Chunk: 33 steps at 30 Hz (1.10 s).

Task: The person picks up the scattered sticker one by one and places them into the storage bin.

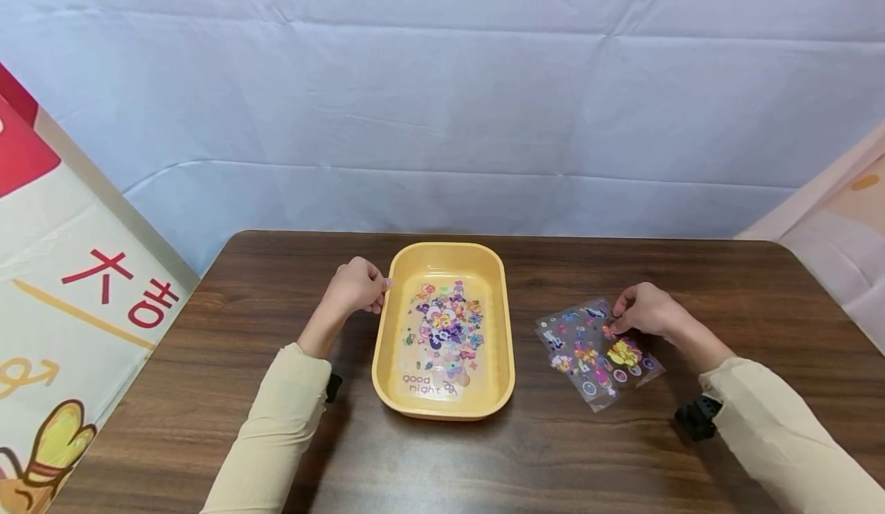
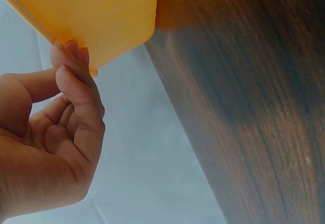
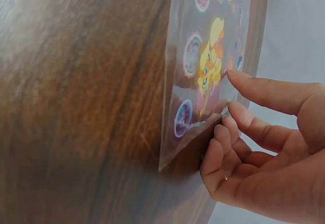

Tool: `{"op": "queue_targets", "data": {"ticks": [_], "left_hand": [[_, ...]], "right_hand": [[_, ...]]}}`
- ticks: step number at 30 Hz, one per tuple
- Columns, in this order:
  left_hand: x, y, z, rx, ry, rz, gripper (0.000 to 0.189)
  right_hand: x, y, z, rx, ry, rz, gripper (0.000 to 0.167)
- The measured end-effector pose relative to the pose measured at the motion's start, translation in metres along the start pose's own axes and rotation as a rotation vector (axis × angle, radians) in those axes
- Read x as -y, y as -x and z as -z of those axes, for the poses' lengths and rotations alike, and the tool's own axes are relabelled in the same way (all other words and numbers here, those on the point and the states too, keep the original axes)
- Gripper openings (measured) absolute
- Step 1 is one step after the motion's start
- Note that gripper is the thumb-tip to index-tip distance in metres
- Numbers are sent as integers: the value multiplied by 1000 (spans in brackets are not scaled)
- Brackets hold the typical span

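Observation:
A yellow tray (image 1: pixel 443 409) sits mid-table in the head view. Inside it lie clear sticker sheets (image 1: pixel 442 329) with small colourful cartoon figures and the words "good night". My left hand (image 1: pixel 355 286) pinches the tray's left rim, thumb and fingertips meeting at the edge in the left wrist view. To the right of the tray is another clear sticker sheet (image 1: pixel 588 356), printed with cartoon ponies and round badges. My right hand (image 1: pixel 646 312) pinches this sheet by its far right edge, the thumb over its face. The right wrist view shows the other fingers curled below the edge.
The brown wooden table (image 1: pixel 276 268) has rounded far corners. Behind it hangs a pale, creased cloth (image 1: pixel 442 99). At the left stands a printed panel (image 1: pixel 83 291) with red characters. Black wrist straps (image 1: pixel 697 419) sit at both sleeve cuffs.

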<state>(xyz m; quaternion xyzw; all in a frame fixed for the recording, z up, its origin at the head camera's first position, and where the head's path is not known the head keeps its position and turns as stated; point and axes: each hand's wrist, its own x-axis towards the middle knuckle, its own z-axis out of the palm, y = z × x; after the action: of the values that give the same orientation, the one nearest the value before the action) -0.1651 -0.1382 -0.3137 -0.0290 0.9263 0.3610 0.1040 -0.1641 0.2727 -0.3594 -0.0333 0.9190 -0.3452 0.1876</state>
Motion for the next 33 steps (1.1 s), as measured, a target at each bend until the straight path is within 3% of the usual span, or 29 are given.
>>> {"op": "queue_targets", "data": {"ticks": [14, 33], "left_hand": [[1, -2, -1, 4, 10, 21, 24], [6, -6, -3, -1, 18, -4, 24]], "right_hand": [[2, 2, -1, -6, 13, 14, 17], [5, 1, -4, -43, 68, 10, 11]]}}
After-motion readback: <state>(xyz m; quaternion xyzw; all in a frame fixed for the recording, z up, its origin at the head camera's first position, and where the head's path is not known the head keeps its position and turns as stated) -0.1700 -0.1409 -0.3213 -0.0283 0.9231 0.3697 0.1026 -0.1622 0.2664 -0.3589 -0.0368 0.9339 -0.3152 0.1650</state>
